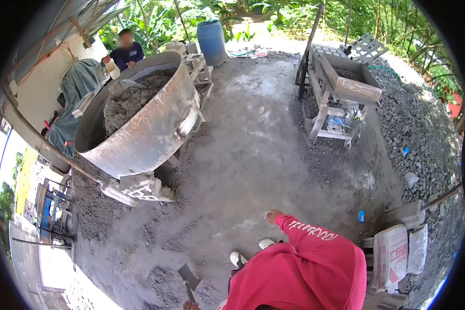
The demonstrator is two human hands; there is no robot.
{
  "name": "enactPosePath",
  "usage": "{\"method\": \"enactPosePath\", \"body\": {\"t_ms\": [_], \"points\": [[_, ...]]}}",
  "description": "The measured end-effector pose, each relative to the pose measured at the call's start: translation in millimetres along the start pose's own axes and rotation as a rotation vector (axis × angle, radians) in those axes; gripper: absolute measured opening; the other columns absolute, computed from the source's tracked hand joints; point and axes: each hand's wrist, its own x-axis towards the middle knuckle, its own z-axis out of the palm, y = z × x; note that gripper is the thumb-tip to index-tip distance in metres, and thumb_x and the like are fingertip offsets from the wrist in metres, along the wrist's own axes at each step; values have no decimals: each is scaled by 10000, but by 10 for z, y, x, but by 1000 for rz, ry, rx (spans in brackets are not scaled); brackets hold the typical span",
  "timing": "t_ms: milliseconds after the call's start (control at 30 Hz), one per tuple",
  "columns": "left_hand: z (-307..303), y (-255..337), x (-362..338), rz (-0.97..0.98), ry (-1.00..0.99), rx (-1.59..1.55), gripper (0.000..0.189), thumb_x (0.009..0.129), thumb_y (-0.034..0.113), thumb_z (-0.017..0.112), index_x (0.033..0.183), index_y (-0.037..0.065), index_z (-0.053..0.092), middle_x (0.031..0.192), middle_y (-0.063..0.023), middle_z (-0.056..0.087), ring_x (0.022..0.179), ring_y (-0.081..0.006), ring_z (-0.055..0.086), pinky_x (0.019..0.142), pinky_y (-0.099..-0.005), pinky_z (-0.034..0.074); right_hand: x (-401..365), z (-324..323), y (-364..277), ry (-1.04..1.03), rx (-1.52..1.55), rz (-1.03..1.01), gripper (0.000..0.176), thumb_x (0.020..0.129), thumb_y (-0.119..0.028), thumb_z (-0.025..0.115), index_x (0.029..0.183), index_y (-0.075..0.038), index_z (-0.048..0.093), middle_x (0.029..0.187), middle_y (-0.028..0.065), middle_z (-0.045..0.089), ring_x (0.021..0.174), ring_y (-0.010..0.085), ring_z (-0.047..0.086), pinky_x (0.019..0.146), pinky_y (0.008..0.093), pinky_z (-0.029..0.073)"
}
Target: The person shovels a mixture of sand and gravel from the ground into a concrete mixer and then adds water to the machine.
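My left hand (191,306), partly cut off by the lower frame edge, is closed round the handle of a shovel (189,277) with a flat dark-grey blade. Below that blade lies loose grey sand and gravel (163,287). My right hand (273,216) is held out in front of the red sleeve, over the dusty ground. Its fingers look curled in, and I make out nothing in them.
A large round metal mixing pan (150,139) with grey mix stands at left; a person (126,54) is behind it. A blue barrel (211,44) stands at the back. At right are a wooden stand with a tray (354,90), gravel (423,139) and a cement bag (390,256).
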Motion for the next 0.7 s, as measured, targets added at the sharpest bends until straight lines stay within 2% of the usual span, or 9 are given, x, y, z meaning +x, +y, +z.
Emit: {"method": "enactPosePath", "body": {"t_ms": [133, 200, 300, 333, 400, 500, 533, 600, 700], "points": [[-11, 393, -508, -110, 5, 11, 304, 658, 57, 567, 957, 4, 564, 795, -122, 574, 541, -194, 517, 475, -324, 416, 203, -202, -73, -138, -51, 5, 304, 728, -345, 534, 817, -78, 650, 762, 125, 641, 705, 242, 618, 684, 353, 482], [-14, 484, -661, -128, 17, 7, 280, 676, 68, 560, 949, 6, 560, 805, -126, 574, 572, -206, 522, 499, -333, 422, 237, -130, -58, -88, -704, -260, 317, 741, -347, 527, 815, -62, 645, 778, 106, 642, 726, 228, 615, 709, 344, 479], [-57, 493, -856, -134, 28, -2, 246, 703, 85, 549, 937, 9, 553, 819, -131, 573, 618, -224, 530, 536, -348, 431, 260, 110, -118, -212, -820, -194, 311, 753, -342, 514, 809, -66, 648, 761, 89, 640, 712, 227, 613, 719, 342, 479], [-68, 490, -891, -131, 37, -9, 235, 712, 90, 546, 933, 10, 551, 823, -133, 573, 634, -230, 533, 548, -353, 434, 204, 119, -236, -213, -820, -195, 311, 753, -342, 514, 809, -66, 648, 761, 89, 640, 712, 227, 613, 719, 342, 479], [-68, 451, -971, -122, 59, -28, 215, 730, 101, 539, 926, 12, 547, 833, -137, 572, 664, -242, 538, 572, -363, 440, -8, 103, -453, -355, -453, -138, 319, 762, -349, 502, 817, -71, 647, 776, 93, 639, 736, 251, 610, 732, 350, 474], [-147, 314, -1096, -92, 117, -76, 188, 758, 118, 528, 914, 15, 540, 847, -143, 571, 710, -260, 546, 609, -378, 449, -233, 163, -597, -394, -317, -186, 304, 763, -343, 490, 799, -85, 648, 746, 91, 637, 729, 266, 607, 723, 361, 474], [-179, 258, -1132, -72, 144, -95, 180, 767, 123, 525, 910, 16, 538, 852, -145, 571, 726, -266, 548, 621, -383, 452, -214, 247, -561, -395, -318, -191, 304, 763, -343, 490, 799, -85, 648, 746, 91, 637, 729, 266, 607, 723, 361, 474], [-273, 105, -1186, -1, 220, -154, 166, 785, 134, 518, 902, 18, 533, 861, -149, 570, 757, -278, 554, 645, -393, 458, -204, 391, -534, -317, -595, -331, 299, 754, -331, 484, 776, -84, 652, 737, 91, 638, 722, 256, 609, 710, 356, 474], [-444, -130, -1255, 129, 416, -329, 154, 812, 151, 507, 891, 20, 527, 875, -155, 569, 803, -295, 561, 682, -408, 468, -384, 467, -533, -345, -777, -408, 282, 744, -312, 478, 762, -94, 656, 748, 99, 637, 731, 255, 610, 704, 360, 473]]}}
